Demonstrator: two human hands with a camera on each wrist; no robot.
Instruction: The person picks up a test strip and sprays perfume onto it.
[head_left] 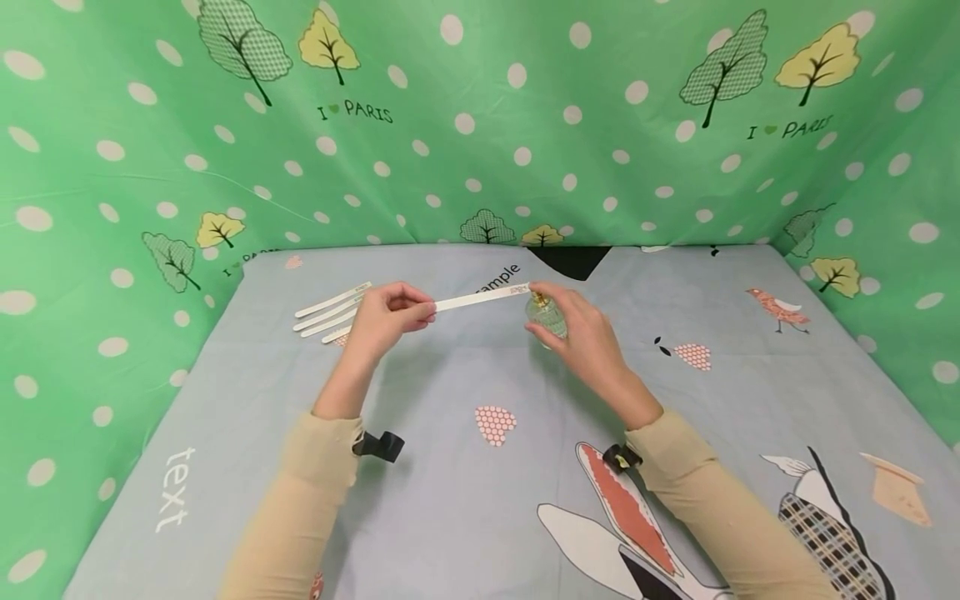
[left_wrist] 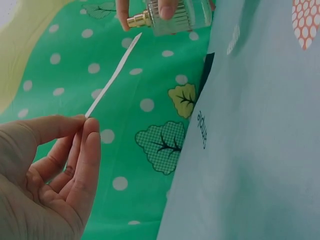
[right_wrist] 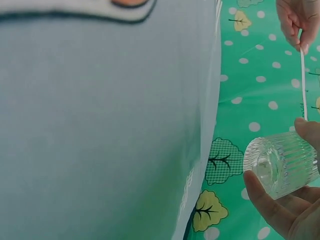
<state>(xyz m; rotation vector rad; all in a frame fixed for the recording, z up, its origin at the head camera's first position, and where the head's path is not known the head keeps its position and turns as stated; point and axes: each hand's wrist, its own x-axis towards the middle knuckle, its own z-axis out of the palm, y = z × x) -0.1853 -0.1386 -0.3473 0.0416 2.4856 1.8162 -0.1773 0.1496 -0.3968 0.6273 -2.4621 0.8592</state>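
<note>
Between thumb and fingers, my left hand [head_left: 384,321] pinches one end of a white paper test strip [head_left: 480,298], which points across to the right. My right hand [head_left: 592,342] grips a clear ribbed glass perfume bottle [head_left: 546,317] holding pale green liquid. A fingertip rests on its gold spray nozzle [left_wrist: 138,20], seen in the left wrist view. The strip's free end, with small print, is close to that nozzle. In the right wrist view the bottle's thick base [right_wrist: 267,167] faces the camera, the thumb and fingers around its sides.
Three more white test strips [head_left: 324,303] lie side by side on the table behind my left hand, partly hidden by it. The table has a grey-blue printed cloth [head_left: 450,500]. A green dotted curtain [head_left: 480,158] hangs along its back and sides.
</note>
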